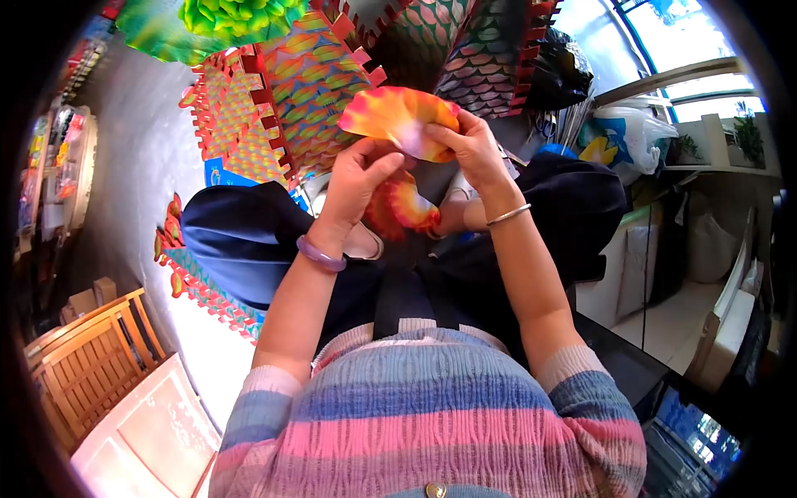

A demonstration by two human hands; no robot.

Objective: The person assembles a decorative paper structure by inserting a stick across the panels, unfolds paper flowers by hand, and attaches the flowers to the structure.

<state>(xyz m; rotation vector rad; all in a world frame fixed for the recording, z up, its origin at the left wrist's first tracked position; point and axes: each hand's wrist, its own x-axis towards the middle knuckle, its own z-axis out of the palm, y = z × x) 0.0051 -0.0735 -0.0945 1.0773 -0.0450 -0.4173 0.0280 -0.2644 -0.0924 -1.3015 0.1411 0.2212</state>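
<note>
Rightward of the orange piece [390, 114], a bag [644, 135] bulges.

Daylight pours through a dark-framed window [689, 41] at upper right, where a pale beam [672, 83] slants across the panes above a white ledge [722, 170] set with green plants [747, 137]. Below, light-coloured tiles [681, 324] cover the ground beside a white panel [613, 278]. At lower left, a slatted wooden chair [95, 361] stands next to a pinkish-white board [154, 427] (its surface visibly scuffed). The pale floor [212, 365] glares nearly white there, while packed shelves [75, 158] line the far left, their contents too blurred to identify.
</note>
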